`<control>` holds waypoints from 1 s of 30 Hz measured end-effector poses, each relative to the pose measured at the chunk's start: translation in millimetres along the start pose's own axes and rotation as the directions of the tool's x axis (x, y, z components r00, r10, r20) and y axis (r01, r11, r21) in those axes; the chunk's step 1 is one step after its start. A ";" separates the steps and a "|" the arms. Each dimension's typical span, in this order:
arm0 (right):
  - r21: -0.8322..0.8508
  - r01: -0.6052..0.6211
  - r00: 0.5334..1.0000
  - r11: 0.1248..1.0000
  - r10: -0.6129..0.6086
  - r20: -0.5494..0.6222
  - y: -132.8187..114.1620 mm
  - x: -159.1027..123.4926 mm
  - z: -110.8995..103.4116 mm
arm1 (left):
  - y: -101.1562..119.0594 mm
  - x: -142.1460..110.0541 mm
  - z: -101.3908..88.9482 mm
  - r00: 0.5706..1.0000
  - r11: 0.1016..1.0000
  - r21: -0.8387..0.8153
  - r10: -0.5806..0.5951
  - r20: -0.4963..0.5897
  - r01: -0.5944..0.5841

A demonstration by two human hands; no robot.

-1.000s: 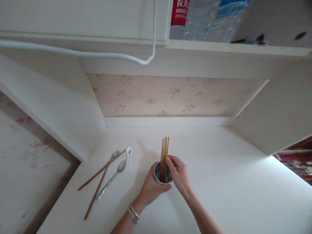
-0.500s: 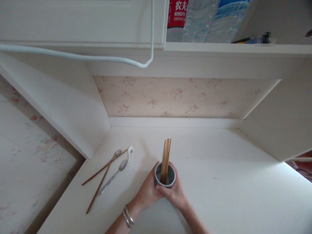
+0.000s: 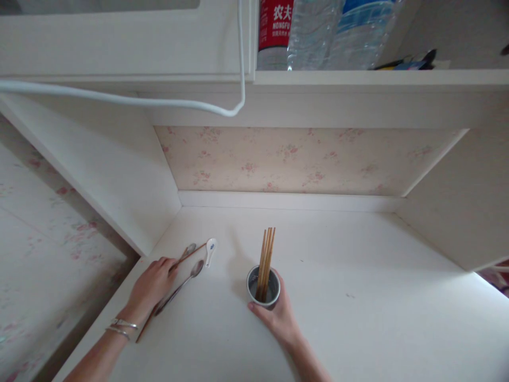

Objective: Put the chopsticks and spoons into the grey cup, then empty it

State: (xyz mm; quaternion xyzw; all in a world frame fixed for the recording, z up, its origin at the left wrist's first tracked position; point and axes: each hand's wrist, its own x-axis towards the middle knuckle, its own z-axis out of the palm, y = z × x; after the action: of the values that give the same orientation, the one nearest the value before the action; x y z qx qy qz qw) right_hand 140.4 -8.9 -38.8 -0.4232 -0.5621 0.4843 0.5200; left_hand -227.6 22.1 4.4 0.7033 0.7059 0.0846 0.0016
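**The two hands at a cup and at loose chopsticks**

The hands are well apart. The right hand (image 3: 280,317) is wrapped around the side of a cup (image 3: 252,286), thumb at the near side. The cup is upright on the surface (image 3: 358,329), and a bundle of chopsticks (image 3: 265,262) stands inside it, leaning slightly to the right, with the tips well above the rim. The left hand (image 3: 153,284), palm down, with bracelets (image 3: 124,322) at its wrist, lies over loose chopsticks (image 3: 194,251); it hides their middle parts, and whether it grips them cannot be told. Just beside its fingertips, to the right, lies a metal spoon (image 3: 196,269), bowl pointing away from the person. A second metal spoon (image 3: 191,248) lies farther back, partly hidden, near a white spoon (image 3: 210,248). Behind the surface is a floral panel (image 3: 278,159); above it run a white cable (image 3: 159,102) and a shelf (image 3: 358,78) holding bottles (image 3: 274,32)
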 end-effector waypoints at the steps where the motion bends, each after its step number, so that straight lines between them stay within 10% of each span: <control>1: -0.007 0.003 1.000 1.000 -0.003 0.005 -1.0 -0.4 -0.3 | -2.7 0.5 2.7 1.000 0.999 0.036 -0.005 0.027 0.004; 9: -0.024 0.007 1.000 1.000 -0.007 -0.002 -4.6 -0.8 -0.5 | 2.5 4.3 5.2 0.997 0.997 0.071 0.002 0.083 -0.008; 19: -0.006 0.020 1.000 1.000 -0.020 -0.019 -6.7 -1.0 0.2 | 28.2 13.6 -22.3 0.991 0.944 -0.323 -0.097 -0.097 0.061; 25: -0.062 0.041 0.999 0.997 -0.040 0.022 -10.6 0.1 -1.3 | 107.7 4.7 -80.4 0.970 0.663 -0.747 -0.151 -0.191 -0.044; 30: -0.072 0.064 0.998 0.995 -0.063 0.027 -11.3 -0.1 -1.6 | 175.9 3.6 -87.9 0.977 0.365 -0.917 -0.073 -0.199 -0.160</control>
State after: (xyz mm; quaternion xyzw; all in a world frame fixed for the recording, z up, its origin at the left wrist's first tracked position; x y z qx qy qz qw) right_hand 142.4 -10.8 -27.7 -0.4177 -0.5987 0.4521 0.5125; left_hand -63.7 14.7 112.8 0.5855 0.5126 0.5393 0.3219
